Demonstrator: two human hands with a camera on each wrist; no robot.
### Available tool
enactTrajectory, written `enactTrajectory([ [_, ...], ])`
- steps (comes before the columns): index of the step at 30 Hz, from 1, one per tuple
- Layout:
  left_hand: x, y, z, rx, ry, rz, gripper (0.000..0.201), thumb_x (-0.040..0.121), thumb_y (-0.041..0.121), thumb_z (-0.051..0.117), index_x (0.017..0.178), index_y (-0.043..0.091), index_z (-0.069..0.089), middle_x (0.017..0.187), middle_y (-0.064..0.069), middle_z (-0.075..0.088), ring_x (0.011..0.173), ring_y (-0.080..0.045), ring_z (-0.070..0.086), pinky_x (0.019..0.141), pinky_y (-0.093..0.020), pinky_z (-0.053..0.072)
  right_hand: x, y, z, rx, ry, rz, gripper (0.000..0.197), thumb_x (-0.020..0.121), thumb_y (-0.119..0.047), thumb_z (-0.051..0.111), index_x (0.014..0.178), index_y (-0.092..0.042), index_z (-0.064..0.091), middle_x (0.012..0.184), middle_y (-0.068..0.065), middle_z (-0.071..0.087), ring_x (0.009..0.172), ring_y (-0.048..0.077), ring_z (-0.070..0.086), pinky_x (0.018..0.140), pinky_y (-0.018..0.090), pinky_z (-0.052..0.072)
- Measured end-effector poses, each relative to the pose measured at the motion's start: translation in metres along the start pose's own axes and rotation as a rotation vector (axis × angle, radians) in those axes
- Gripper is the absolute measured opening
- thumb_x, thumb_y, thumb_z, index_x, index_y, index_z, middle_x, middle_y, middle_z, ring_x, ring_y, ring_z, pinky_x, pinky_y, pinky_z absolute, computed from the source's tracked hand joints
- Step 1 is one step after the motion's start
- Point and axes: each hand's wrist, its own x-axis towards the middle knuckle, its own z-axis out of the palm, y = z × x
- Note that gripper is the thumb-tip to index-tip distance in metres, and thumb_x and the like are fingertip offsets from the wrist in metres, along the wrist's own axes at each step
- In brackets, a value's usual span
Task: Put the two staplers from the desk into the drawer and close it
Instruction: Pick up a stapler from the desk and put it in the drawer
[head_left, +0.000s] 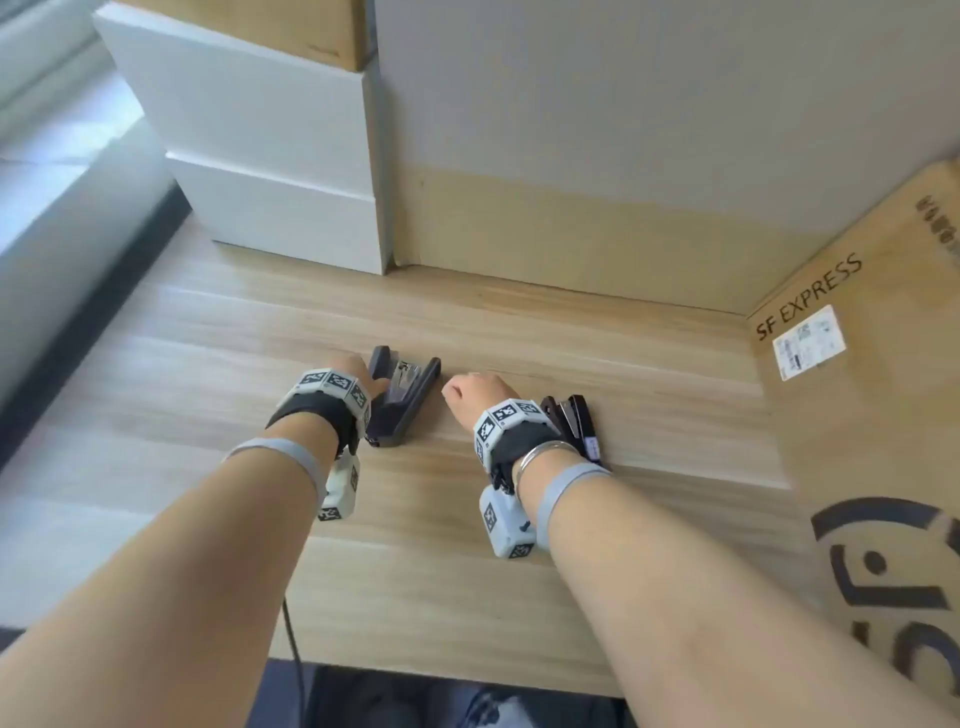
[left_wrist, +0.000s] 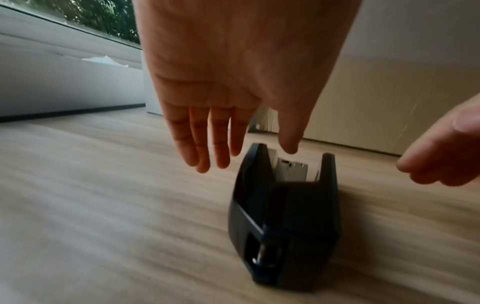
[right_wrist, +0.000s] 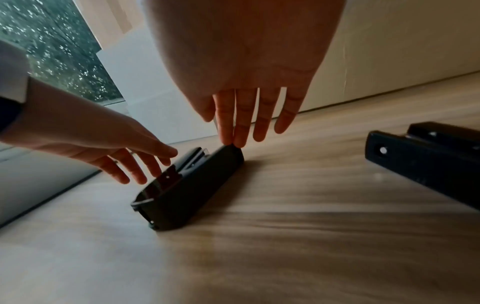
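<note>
Both hands spread, holding nothing — wrist views show left hand (left_wrist: 233, 82) over stapler (left_wrist: 285, 205), head hides fingers.

The right wrist's strap hides half of the second stapler (head_left: 579, 423); the cardboard box (head_left: 872, 395) runs off frame.

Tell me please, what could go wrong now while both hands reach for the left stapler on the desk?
1. The left stapler lies on its side with its staple channel exposed, so a finger of the left hand or right hand might get pinched as it shuts.
2. The right stapler lies close by the right wrist and may be knocked.
3. No drawer is visible.
</note>
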Motion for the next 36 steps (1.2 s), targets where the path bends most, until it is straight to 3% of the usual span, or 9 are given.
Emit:
enactTrajectory([
  [4,0.009,0.005,0.014,-0.082,-0.073,-0.052,0.055,0.085,0.045,0.056,0.116,0.000,0.057,0.098,-0.017,0.063,0.082,-0.029,0.053,0.073,-0.033,0.040,0.007,0.012,0.010,-0.005,-0.057,0.059,0.031,0.096,-0.017,0.030,0.075,-0.013,0.053,0.081,0.007,0.049,0.077,0.026,0.044,0.067,0.030,0.033],
  [8,0.018,0.011,0.023,-0.147,-0.048,-0.101,0.061,0.082,0.046,0.059,0.122,0.001,0.051,0.111,-0.019,0.065,0.101,-0.034,0.062,0.083,-0.037,0.047,0.015,0.022,0.018,-0.031,-0.081,0.058,0.036,0.094,-0.015,0.031,0.058,-0.013,0.036,0.067,0.007,0.045,0.076,0.026,0.044,0.066,0.030,0.031],
  [15,0.023,0.019,0.023,-0.232,0.015,-0.130,0.050,0.091,0.037,0.050,0.123,-0.001,0.048,0.119,-0.024,0.062,0.105,-0.037,0.061,0.081,-0.039,0.045,0.021,0.038,0.028,-0.046,-0.096,0.044,0.034,0.093,-0.014,0.032,0.060,-0.014,0.039,0.083,0.011,0.053,0.078,0.025,0.045,0.066,0.030,0.032],
  [18,0.020,0.024,0.024,-0.259,0.035,-0.154,0.049,0.091,0.033,0.049,0.125,-0.002,0.044,0.121,-0.024,0.060,0.103,-0.037,0.060,0.083,-0.041,0.046,0.023,0.042,0.031,-0.064,-0.091,0.012,0.031,0.094,-0.014,0.032,0.082,-0.012,0.060,0.100,0.017,0.065,0.081,0.026,0.045,0.068,0.029,0.034],
  [21,0.014,0.025,0.025,-0.283,0.050,-0.165,0.049,0.093,0.030,0.048,0.128,-0.003,0.038,0.122,-0.025,0.059,0.111,-0.039,0.059,0.086,-0.044,0.046,0.023,0.044,0.031,-0.082,-0.092,-0.005,0.033,0.095,-0.015,0.032,0.095,-0.010,0.064,0.108,0.017,0.067,0.091,0.031,0.056,0.069,0.029,0.035],
  [26,0.008,0.018,0.024,-0.321,0.035,-0.127,0.057,0.087,0.038,0.057,0.124,-0.001,0.037,0.114,-0.024,0.063,0.083,-0.032,0.058,0.072,-0.040,0.044,0.021,0.048,0.030,-0.101,-0.104,0.013,0.032,0.095,-0.017,0.032,0.095,-0.012,0.063,0.108,0.016,0.067,0.082,0.025,0.046,0.069,0.031,0.035],
  [31,0.001,0.015,0.027,-0.314,-0.005,0.007,0.060,0.077,0.035,0.070,0.123,0.002,0.049,0.120,-0.018,0.063,0.108,-0.034,0.061,0.086,-0.038,0.047,0.016,0.047,0.032,-0.128,-0.099,0.036,0.036,0.097,-0.020,0.031,0.108,-0.008,0.063,0.110,0.017,0.067,0.097,0.030,0.059,0.073,0.032,0.041],
  [33,-0.004,0.012,0.029,-0.323,-0.009,0.033,0.059,0.076,0.034,0.072,0.121,0.002,0.051,0.117,-0.018,0.064,0.104,-0.033,0.061,0.085,-0.038,0.046,0.012,0.044,0.034,-0.144,-0.087,0.044,0.036,0.098,-0.021,0.031,0.111,-0.009,0.063,0.112,0.016,0.066,0.104,0.031,0.060,0.078,0.034,0.046],
  [36,-0.017,0.001,0.031,-0.300,0.043,0.050,0.053,0.075,0.041,0.069,0.109,0.003,0.054,0.095,-0.012,0.061,0.083,-0.028,0.055,0.073,-0.033,0.042,0.004,0.034,0.037,-0.154,-0.073,0.041,0.037,0.098,-0.023,0.032,0.113,-0.010,0.064,0.115,0.014,0.066,0.107,0.031,0.061,0.085,0.035,0.048],
])
